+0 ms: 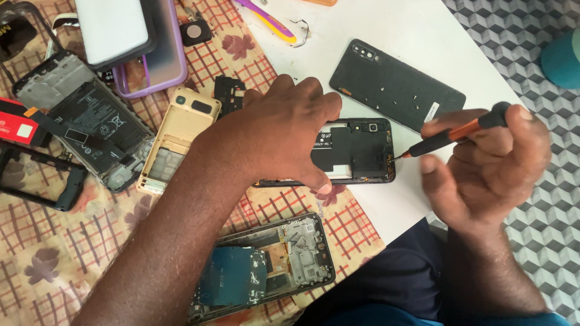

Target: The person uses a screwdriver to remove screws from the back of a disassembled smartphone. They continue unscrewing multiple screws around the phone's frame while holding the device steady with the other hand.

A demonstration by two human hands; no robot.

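Observation:
My left hand [275,136] presses down on an opened black phone [362,151] that lies on the white board, covering its left half. My right hand [486,166] grips a small screwdriver [456,134] with an orange shaft and black cap. Its tip touches the phone's right edge. The phone's removed black back cover [396,84] lies just beyond it, inner side up.
Several dismantled phones lie on the checked cloth: a black one with its battery showing [90,124], a cream keypad shell [175,139], an empty black frame [42,181] and an open one near me [266,268]. A purple case [160,66] and yellow-purple tweezers [272,21] lie farther back.

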